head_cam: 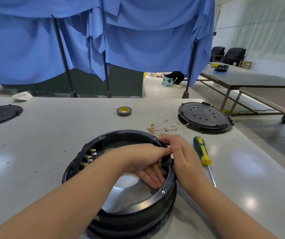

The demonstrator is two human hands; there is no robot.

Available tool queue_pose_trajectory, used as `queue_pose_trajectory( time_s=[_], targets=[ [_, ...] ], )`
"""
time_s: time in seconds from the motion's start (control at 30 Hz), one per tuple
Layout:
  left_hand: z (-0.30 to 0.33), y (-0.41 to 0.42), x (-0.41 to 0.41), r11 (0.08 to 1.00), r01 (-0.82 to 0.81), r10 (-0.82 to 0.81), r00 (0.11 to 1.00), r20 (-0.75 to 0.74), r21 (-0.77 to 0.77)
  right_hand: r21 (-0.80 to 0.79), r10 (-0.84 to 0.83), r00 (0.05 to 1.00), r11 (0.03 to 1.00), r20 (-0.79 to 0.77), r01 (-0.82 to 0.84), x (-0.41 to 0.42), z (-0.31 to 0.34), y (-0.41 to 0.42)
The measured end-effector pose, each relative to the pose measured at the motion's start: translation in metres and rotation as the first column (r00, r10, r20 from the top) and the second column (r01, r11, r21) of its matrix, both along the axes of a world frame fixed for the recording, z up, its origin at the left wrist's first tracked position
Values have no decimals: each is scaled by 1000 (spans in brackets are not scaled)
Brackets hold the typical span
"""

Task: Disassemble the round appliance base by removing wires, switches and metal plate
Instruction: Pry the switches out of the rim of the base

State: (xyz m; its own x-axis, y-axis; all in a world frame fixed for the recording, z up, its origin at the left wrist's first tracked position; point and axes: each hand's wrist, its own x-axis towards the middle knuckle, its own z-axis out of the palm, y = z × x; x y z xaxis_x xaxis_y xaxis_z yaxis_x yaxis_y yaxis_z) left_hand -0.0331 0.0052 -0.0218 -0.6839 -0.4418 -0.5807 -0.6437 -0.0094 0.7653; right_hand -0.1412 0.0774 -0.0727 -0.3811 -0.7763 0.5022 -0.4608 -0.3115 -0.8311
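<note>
The round black appliance base (121,178) sits on the grey table (52,135) right in front of the person. The left hand (145,163) reaches inside the ring, thumb and forefinger pinching a small black switch (166,162) at the right wall, other fingers straight. The right hand (179,152) curls over the rim, gripping the same switch. Loose wires (165,127) and a green-yellow screwdriver (203,153) lie just beyond
</note>
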Motion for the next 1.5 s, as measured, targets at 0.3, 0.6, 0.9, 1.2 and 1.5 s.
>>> queue_pose_trajectory(
  time_s=[0.3, 0.6, 0.9, 1.2, 1.5],
  targets=[
    [-5, -1, -4, 993, -115, 114, 990, -78, -12, -5, -14, 1000, 1000, 7, 14, 0, -1, 0],
    [-7, 0, -6, 996, -77, 75, 996, -51, -44, 86, -3, 998, 996, 64, -3, -2, -2, -1],
    [-11, 1, -8, 992, -27, 26, 1000, -10, -127, 98, 4, 997, 995, 75, -11, -2, -1, -2],
    [-14, -1, -10, 987, -59, 60, 998, 5, -151, 108, 5, 997, 994, 72, -13, -2, 0, -2],
    [-13, -1, -11, 993, -57, 58, 998, 2, -100, 103, 8, 997, 995, 77, -16, -2, 0, -2]
  ],
)
